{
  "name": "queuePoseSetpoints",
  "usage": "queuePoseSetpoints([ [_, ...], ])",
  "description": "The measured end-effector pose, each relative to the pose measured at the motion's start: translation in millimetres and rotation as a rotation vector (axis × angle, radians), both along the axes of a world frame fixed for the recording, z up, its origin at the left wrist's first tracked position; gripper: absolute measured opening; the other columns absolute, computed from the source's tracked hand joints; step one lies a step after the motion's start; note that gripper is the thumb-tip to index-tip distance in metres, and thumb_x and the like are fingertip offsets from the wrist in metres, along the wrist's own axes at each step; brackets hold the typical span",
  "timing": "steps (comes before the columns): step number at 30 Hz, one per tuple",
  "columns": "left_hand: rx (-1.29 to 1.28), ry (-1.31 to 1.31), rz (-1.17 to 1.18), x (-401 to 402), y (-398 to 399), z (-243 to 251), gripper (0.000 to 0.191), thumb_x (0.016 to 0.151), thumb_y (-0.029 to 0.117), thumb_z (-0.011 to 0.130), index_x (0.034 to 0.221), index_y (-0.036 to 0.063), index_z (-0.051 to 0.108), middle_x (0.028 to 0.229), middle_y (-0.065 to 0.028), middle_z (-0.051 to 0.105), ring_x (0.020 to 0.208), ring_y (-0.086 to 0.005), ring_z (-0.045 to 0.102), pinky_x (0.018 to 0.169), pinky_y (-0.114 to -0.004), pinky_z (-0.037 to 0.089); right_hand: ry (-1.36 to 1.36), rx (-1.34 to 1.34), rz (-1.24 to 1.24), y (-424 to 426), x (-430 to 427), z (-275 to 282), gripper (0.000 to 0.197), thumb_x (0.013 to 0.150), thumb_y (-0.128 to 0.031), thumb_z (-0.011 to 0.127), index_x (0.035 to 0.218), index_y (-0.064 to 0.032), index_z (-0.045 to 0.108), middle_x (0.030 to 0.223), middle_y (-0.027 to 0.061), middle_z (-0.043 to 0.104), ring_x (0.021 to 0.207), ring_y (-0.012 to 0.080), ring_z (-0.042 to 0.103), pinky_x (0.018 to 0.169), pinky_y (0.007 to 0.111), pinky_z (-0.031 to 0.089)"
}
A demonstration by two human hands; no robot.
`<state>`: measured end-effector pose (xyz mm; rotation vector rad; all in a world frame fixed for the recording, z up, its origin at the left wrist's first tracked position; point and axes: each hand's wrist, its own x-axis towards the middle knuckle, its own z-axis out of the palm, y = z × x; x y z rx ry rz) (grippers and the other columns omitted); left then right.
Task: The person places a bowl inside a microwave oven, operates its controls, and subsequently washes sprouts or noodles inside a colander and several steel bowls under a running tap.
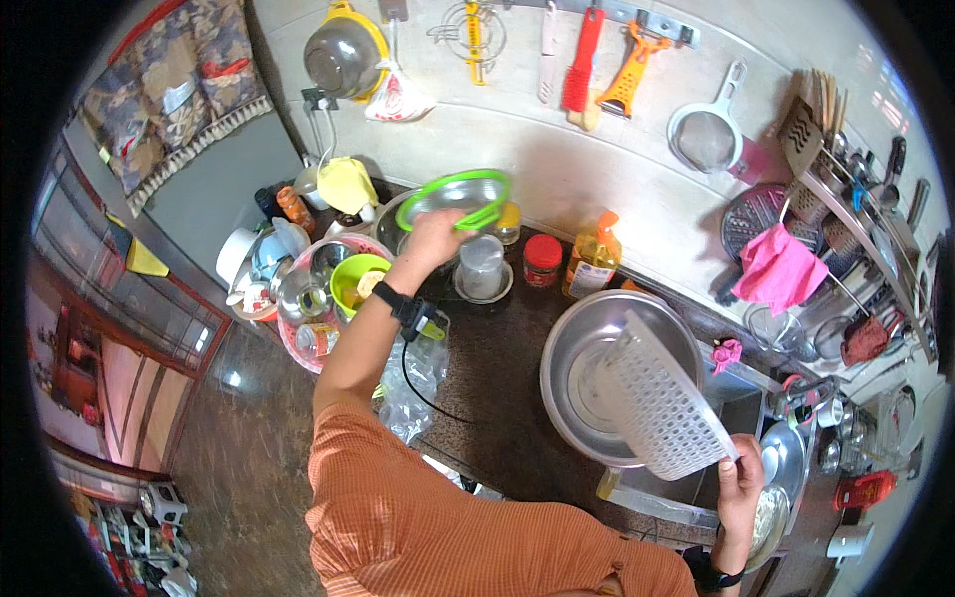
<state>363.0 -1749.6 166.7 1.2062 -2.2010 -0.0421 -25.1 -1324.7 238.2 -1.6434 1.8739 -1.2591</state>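
My left hand (433, 235) grips a metal strainer with a bright green rim (464, 192), tilted above the back of the dark countertop (492, 373). Behind and below the strainer is a metal bowl (389, 224), partly hidden by it. At the right, my right hand (741, 481) holds a grey perforated plastic basket or tray (664, 407) by one corner. The perforated piece slants over a wide stainless steel basin (563, 414) and covers part of its inside. A lidded clear container (481, 265) stands on a small dish close to my left hand.
A pink basket (287, 339) holds bowls and a lime-green cup (347, 280) at the left. A red-lidded jar (542, 260) and a pump bottle (593, 257) line the wall. The sink (735, 425) lies right of the basin. A clear plastic bag (414, 388) rests near the counter edge.
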Motion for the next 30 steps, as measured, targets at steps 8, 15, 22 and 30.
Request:
queuePoseSetpoints([
  [8, -0.287, -0.322, 0.241, 92.7, -95.6, -118.4, 0.039, 0.076, 0.032, 0.068, 0.107, 0.0098, 0.064, 0.105, -0.0182, 0.065, 0.095, -0.0349, 0.063, 0.080, -0.043, 0.051, 0.077, -0.089, -0.066, 36.6, -28.1, -14.0, 0.019, 0.080, -0.006, 0.067, 0.097, -0.0024, 0.060, 0.096, 0.0110, 0.056, 0.092, 0.0247, 0.055, 0.080, 0.035, 0.044],
  [15, 1.532, 0.532, -0.614, -153.2, 131.9, 8.7, 0.064, 0.093, 0.046, 0.050, 0.140, 0.0066, 0.035, 0.136, -0.0153, 0.047, 0.117, -0.0290, 0.053, 0.090, -0.043, 0.050, 0.451, -0.143, -0.045, 59.1, -44.8, -28.7, 0.019, 0.078, -0.015, 0.071, 0.094, -0.0059, 0.065, 0.096, 0.0108, 0.059, 0.088, 0.0281, 0.058, 0.077, 0.039, 0.047],
  [22, 2.393, 0.717, -0.835, -236.9, 252.8, -6.0, 0.080, 0.090, 0.060, 0.041, 0.147, 0.0122, 0.011, 0.144, -0.0208, 0.032, 0.118, -0.0461, 0.049, 0.082, -0.060, 0.052, 0.472, -0.186, -0.020, 97.4, -79.8, -56.5, 0.023, 0.075, -0.014, 0.071, 0.096, -0.0072, 0.064, 0.099, 0.0080, 0.058, 0.086, 0.0267, 0.056, 0.072, 0.036, 0.048],
  [30, 2.125, 0.762, -0.672, -339.2, 348.5, -44.1, 0.069, 0.090, 0.034, 0.051, 0.146, 0.0123, 0.015, 0.137, -0.0230, 0.040, 0.112, -0.0491, 0.052, 0.085, -0.057, 0.053, 0.269, -0.020, -0.135, 198.2, -197.3, -107.3, 0.050, 0.069, -0.002, 0.074, 0.116, -0.0095, 0.060, 0.128, 0.0135, 0.053, 0.114, 0.0327, 0.053, 0.094, 0.040, 0.046],
])
